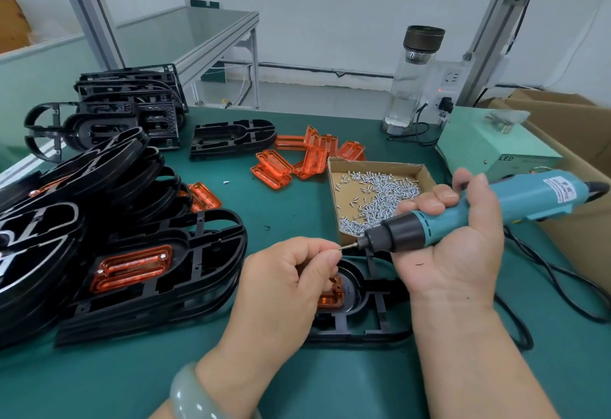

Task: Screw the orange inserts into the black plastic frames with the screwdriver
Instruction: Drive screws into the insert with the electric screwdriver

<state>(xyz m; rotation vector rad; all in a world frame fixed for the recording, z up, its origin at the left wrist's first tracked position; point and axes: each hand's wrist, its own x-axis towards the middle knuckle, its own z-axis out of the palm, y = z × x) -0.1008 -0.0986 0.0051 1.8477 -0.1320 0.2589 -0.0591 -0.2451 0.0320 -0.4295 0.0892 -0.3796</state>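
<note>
My right hand [459, 240] grips a teal electric screwdriver [479, 210], its bit pointing left at the fingertips of my left hand [291, 283]. My left hand pinches something small at the bit's tip, probably a screw; it is too small to be sure. Under both hands lies a black plastic frame [370, 313] with an orange insert [332, 293] seated in it, mostly hidden by my left hand. A cardboard tray [334, 167] of small silver screws sits just behind. Loose orange inserts [307, 157] lie beyond the tray.
At left, a stack of black frames [158, 273] has a fitted orange insert on top. More black frames [132, 114] pile up at the back left, one lone frame [231, 136] mid-table. A glass bottle [410, 81], a power box [489, 144] and cardboard boxes stand right. Black cables [542, 273] trail right.
</note>
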